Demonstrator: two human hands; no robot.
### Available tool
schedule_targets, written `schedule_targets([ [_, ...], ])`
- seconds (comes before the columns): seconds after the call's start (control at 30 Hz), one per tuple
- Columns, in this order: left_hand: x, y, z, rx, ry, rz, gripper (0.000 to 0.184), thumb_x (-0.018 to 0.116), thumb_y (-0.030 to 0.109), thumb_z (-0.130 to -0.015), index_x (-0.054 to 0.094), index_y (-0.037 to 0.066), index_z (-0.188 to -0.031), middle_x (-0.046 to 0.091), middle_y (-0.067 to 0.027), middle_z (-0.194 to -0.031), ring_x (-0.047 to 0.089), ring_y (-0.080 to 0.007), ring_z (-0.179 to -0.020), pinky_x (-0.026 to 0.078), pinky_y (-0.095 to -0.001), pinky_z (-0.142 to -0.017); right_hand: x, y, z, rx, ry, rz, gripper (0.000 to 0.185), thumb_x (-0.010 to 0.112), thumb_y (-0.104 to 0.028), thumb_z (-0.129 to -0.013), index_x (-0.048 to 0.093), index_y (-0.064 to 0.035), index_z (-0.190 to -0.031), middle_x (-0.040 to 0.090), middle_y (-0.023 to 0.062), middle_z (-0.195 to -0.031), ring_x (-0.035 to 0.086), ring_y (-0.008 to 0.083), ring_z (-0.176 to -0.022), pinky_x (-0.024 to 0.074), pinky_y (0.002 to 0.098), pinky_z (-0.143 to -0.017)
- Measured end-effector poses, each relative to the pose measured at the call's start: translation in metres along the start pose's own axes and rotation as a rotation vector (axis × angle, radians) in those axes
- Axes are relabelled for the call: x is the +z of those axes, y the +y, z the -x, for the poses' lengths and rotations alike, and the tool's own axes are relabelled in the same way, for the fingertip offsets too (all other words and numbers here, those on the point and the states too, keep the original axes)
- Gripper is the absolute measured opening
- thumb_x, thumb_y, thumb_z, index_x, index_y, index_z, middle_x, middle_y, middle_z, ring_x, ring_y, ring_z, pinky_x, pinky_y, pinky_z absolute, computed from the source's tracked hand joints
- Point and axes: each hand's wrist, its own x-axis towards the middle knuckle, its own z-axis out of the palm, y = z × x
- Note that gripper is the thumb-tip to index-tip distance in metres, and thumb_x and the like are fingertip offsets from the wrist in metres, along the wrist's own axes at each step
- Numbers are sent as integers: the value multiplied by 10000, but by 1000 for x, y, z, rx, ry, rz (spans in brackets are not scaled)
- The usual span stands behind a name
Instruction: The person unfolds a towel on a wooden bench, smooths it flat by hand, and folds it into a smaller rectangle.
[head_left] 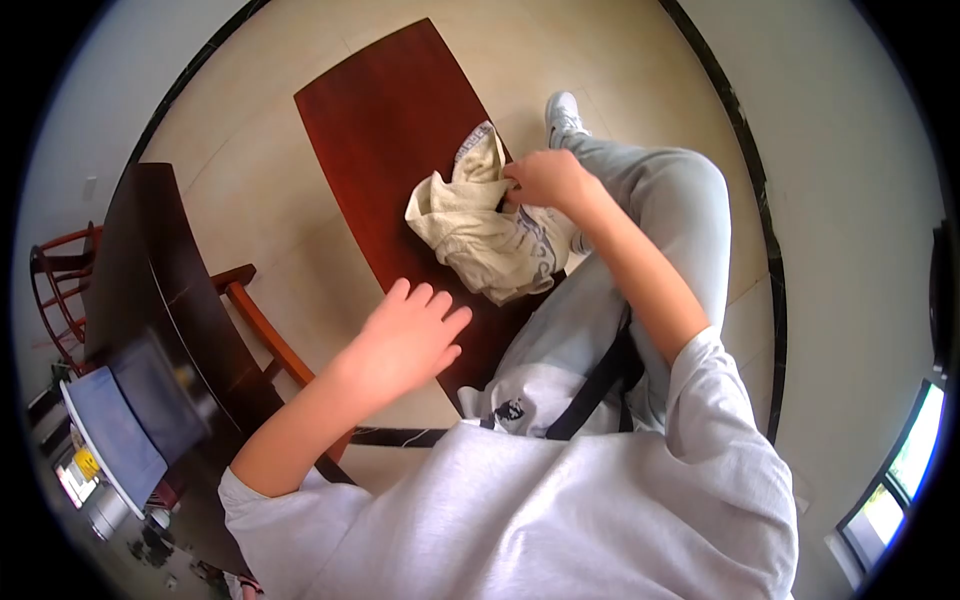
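A crumpled cream cloth with a grey pattern (480, 240) lies in a heap on the reddish-brown wooden bench (375, 120). My right hand (548, 182) is at the heap's upper right side, its fingers bent together on the fabric. Part of those fingertips is hidden by the folds. To the lower left of the cloth, my left hand (412, 335) hovers palm down with its fingers spread, apart from the cloth and holding nothing.
My bent leg in light jeans (685, 200) and a white shoe (565, 115) are right of the bench. A dark table (150, 260) stands at the left, with wooden chair parts (265, 325) beside it. A wall runs along the right.
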Motion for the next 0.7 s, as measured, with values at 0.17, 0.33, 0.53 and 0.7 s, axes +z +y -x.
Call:
schedule_targets([
  [0.17, -4, -4, -3, -14, 4, -71, 413, 624, 340, -937, 606, 123, -1288, 610, -58, -1075, 554, -227, -1033, 416, -373, -941, -9, 15, 8, -40, -8, 45, 377, 648, -283, -828, 712, -295, -1199, 668, 14, -1241, 616, 300, -1157, 540, 408, -919],
  [0.33, 0, -6, -1, -7, 24, -23, 413, 631, 334, -934, 598, 120, -1286, 612, -60, -1090, 560, -228, -1049, 421, -371, -946, 3, 16, 6, 47, 136, 206, 240, 686, -285, -823, 752, -237, -1049, 625, 18, -1285, 577, 294, -1182, 524, 429, -879],
  [0.53, -17, -9, -11, 30, 182, -14, 462, 656, 298, -919, 567, 116, -1333, 592, -88, -1210, 565, -260, -1098, 432, -389, -966, -46, 9, 35, -418, -234, -731, 263, 605, -294, -1002, 636, -64, -879, 580, -31, -815, 480, 63, -799, 413, 258, -754],
  [0.7, -41, -3, -21, -1, 482, 68, 495, 694, 240, -871, 552, 107, -1325, 545, -106, -1298, 563, -298, -1137, 461, -426, -961, -48, -2, 52, -595, -359, -1216, 179, 601, -201, -1008, 620, -35, -943, 572, -77, -879, 466, 33, -807, 417, 243, -750],
])
